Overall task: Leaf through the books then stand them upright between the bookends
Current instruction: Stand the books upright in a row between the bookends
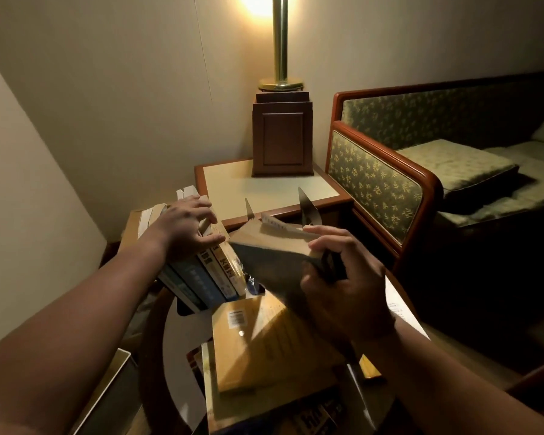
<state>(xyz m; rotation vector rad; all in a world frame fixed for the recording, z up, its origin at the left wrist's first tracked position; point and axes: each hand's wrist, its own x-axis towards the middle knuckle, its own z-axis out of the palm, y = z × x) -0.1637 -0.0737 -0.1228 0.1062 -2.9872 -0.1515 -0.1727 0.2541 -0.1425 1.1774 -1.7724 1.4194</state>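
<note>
Right hand (343, 287) grips the blurred book (274, 262) at its near edge, thumb hooked over the top. The pages seem to be fanning, so I judge this to be the leafing step. Left hand (186, 227), fingers spread, presses on the tops of the standing row (208, 277), probably to stop it tipping. Both forearms reach forward. Two metal bookends (307, 205) stand just beyond. A yellow book (264, 340) lies flat underneath.

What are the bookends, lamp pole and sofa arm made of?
Bookends: thin sheet metal, probably steel; grey sheen, sharp thin edge.
Lamp pole: polished brass or brass plating; yellow mirror glints.
Sofa arm: glossy reddish wood frame around a woven, leaf-patterned fabric panel.
</note>
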